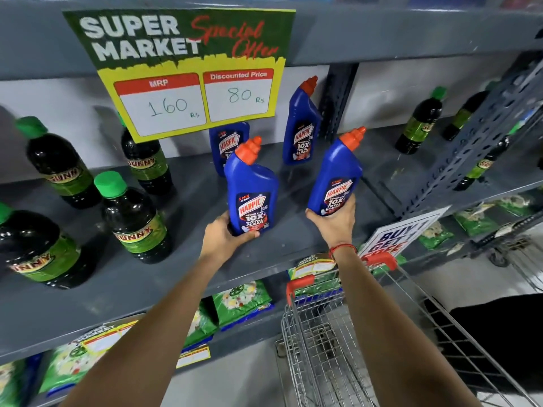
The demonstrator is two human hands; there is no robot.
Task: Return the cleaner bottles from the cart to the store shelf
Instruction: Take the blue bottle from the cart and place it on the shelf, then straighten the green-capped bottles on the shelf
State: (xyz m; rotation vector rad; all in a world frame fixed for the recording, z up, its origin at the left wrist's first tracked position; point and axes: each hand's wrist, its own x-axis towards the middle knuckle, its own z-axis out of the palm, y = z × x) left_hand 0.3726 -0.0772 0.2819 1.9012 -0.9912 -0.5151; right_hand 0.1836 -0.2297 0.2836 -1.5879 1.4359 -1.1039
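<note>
My left hand (224, 234) grips the base of a blue Harpic cleaner bottle (251, 186) with an orange cap, held upright over the grey shelf (191, 271). In my right hand (335, 221) is a second blue Harpic bottle (338, 174), tilted slightly right, also gripped at its base. Two more Harpic bottles stand at the back of the shelf: one (301, 124) near the upright post, another (227, 145) partly hidden behind the price sign. The wire cart (338, 348) with red handle corners stands below my right arm.
Dark green-capped Sunny bottles (132, 218) stand on the shelf's left, more (420, 121) in the right bay. A yellow price sign (188, 74) hangs from the shelf above. A dark steel post (338, 98) divides the bays. Green packets (241, 301) fill the lower shelf.
</note>
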